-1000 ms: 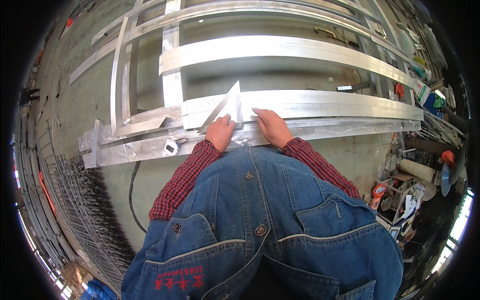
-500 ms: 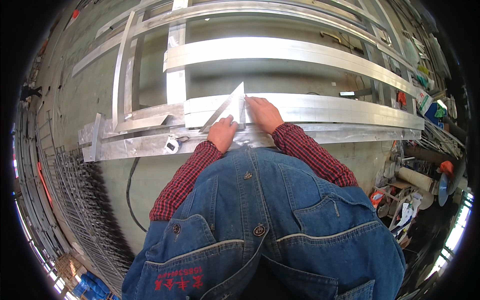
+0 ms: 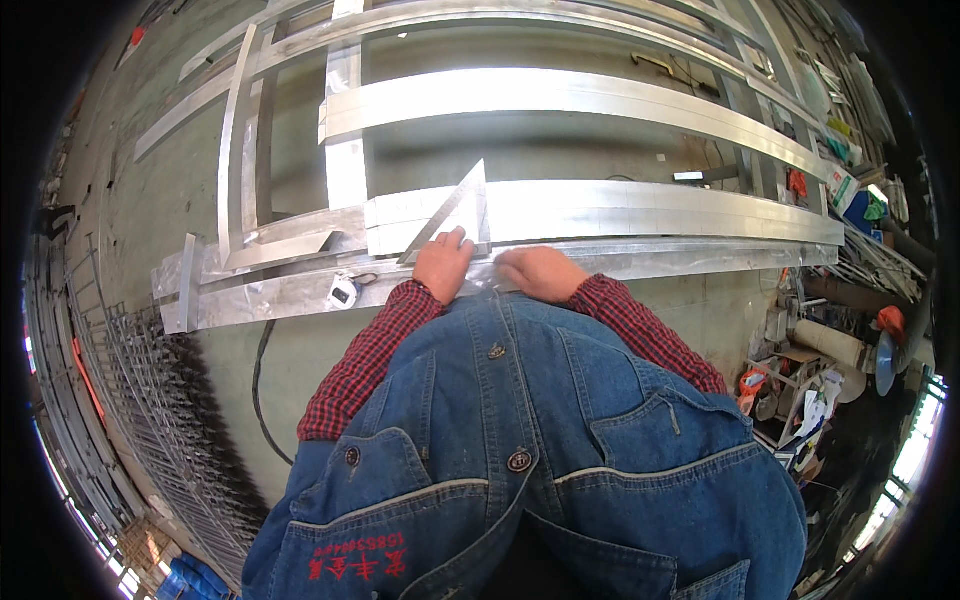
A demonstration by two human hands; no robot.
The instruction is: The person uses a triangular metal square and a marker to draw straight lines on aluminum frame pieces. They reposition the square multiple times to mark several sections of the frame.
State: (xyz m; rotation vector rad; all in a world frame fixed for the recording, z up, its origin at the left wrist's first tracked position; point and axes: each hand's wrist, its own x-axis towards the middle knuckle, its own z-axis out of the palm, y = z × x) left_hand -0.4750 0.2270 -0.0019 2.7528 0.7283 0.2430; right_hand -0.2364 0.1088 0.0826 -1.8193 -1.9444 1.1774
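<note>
A thin metal triangle square (image 3: 467,208) lies across a long silvery metal bar (image 3: 640,212), its tip pointing away from me. My left hand (image 3: 443,268) presses on the near left corner of the square, fingers bent over it and closed. Just right of the square's near end is my right hand (image 3: 543,273), at the bar's near edge. Its fingers are drawn together in a pinch; what they hold, if anything, is too small to make out. A white tape measure (image 3: 344,292) rests on the near rail (image 3: 255,300), left of my left hand.
Beyond the bar runs a second wide metal bar (image 3: 560,100), lying on a frame of crossing rails. A short angled strip (image 3: 285,248) lies to the left. Rows of dark metal bars (image 3: 185,420) are stacked at lower left. Tools and scraps clutter a cart (image 3: 795,390) at right.
My right hand has moved toward me, from the upper right edge of the triangle square down to the bar's near edge. My left hand stays on the square.
</note>
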